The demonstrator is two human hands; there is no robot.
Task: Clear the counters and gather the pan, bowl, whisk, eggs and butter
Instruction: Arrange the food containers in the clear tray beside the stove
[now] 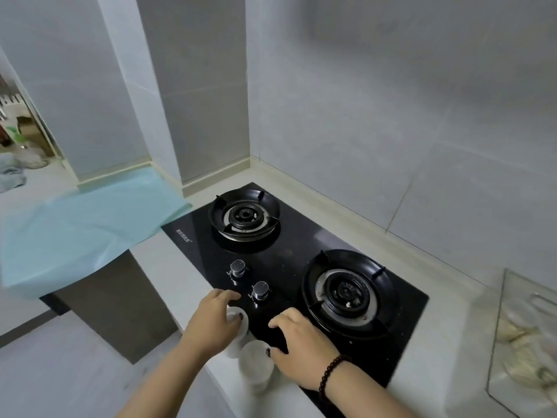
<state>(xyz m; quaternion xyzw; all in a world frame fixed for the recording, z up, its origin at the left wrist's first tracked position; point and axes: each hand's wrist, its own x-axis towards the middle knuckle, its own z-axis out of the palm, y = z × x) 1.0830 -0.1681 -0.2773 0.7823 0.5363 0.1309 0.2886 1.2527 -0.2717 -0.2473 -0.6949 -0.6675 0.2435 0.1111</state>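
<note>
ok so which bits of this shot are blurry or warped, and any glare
Head view: wide-angle bend bows the wall tiles and counter edge; motion blur smears the two white cups, the near one most, and the clear board at right; the stove stays fairly sharp, with only soft sheen on its black glass.

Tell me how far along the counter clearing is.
Early. Both burners on the stove are bare. In hand: the left hand rests on one white cup and the right hand touches another white cup. Pan, bowl, whisk, eggs and butter are not in view.
</note>
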